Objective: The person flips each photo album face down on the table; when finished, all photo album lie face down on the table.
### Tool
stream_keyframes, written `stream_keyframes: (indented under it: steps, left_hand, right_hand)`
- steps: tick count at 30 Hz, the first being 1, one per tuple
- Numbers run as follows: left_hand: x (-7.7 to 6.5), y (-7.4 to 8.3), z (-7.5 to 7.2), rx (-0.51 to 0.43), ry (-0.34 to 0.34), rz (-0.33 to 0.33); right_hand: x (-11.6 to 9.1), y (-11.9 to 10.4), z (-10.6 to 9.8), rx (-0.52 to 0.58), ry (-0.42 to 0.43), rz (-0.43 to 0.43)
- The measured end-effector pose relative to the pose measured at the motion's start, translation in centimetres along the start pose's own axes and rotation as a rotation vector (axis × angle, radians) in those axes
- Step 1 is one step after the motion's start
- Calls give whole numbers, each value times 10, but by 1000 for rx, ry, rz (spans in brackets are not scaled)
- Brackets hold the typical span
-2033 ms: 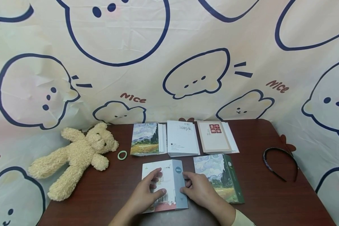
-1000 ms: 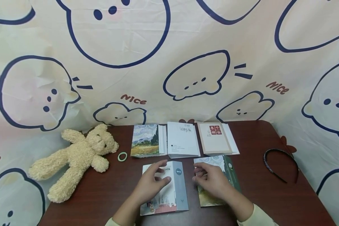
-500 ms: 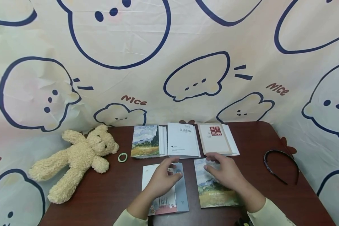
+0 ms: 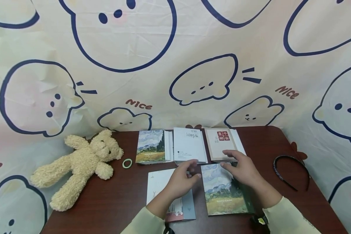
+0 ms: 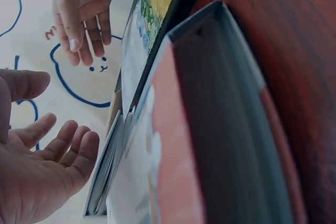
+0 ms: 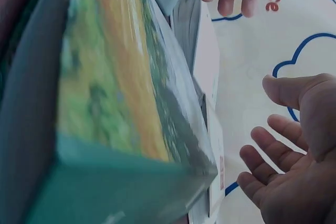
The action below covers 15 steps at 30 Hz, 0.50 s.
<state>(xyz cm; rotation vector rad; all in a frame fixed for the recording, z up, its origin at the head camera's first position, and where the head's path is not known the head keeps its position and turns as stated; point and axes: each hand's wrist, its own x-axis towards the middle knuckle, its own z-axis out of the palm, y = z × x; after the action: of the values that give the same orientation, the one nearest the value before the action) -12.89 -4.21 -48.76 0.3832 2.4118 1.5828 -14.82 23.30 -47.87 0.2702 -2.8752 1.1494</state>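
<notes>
Left hand (image 4: 179,182) over white album (image 4: 157,184), near left; right hand (image 4: 245,169) over landscape album (image 4: 220,196), near right. Both empty, fingers loosely apart. Risk: a sleeve (image 4: 288,216) brushing low could drag either album askew.

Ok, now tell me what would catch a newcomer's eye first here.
Probably the fluffy cream teddy bear, sprawled at the left edge of the table, along with the backdrop of big blue-outlined cartoon faces behind it. Next, the left hand raised near the white-and-blue album, and the right hand near the landscape-covered album beside it, both empty.
</notes>
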Motion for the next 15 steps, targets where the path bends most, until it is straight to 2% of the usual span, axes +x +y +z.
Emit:
stream_keyframes:
  steps: [8,15]
  left_hand:
    - [18,3,7,-41,25,-12]
    - [32,12,16,-109,30,-12]
  right_hand:
    - [12,15,-10,-59,10,30]
    - [22,30,-14,-85,5,45]
